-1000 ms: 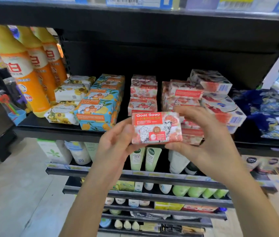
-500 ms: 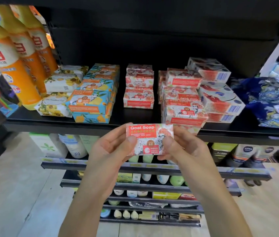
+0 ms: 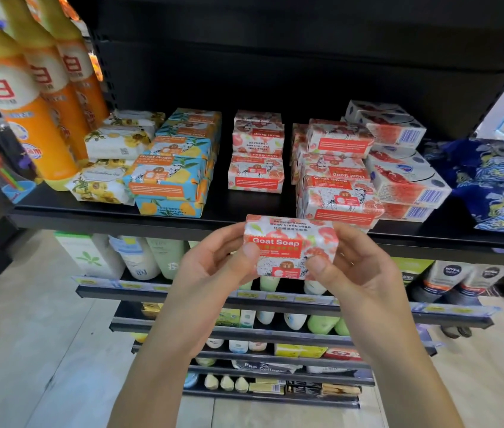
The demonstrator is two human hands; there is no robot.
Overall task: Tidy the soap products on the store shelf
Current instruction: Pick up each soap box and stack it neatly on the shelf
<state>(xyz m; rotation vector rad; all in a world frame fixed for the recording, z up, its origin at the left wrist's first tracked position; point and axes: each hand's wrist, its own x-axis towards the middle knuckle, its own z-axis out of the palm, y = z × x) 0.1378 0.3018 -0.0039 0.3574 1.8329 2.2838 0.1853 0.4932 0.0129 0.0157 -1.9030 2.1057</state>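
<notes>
Both hands pinched a small red-and-white paper-wrapped goat soap box (image 3: 289, 246) just in front of the black metal shelf (image 3: 182, 216) edge, the left hand (image 3: 216, 267) at its left end and the right hand (image 3: 352, 270) at its right, thumbs on the front face. It looked light and stiff but glossy, so gripping the short ends seemed safest.

Left hand (image 3: 213, 267) and right hand (image 3: 349, 267) pinch a red-and-white Goat Soap box (image 3: 289, 245) by its ends, just in front of the black shelf (image 3: 96, 213) edge. On shelf: orange bottles (image 3: 32, 118) far left, blue-yellow soap stack (image 3: 176, 168), two pink soap stacks (image 3: 256, 152), blue packets (image 3: 497, 186) far right
</notes>
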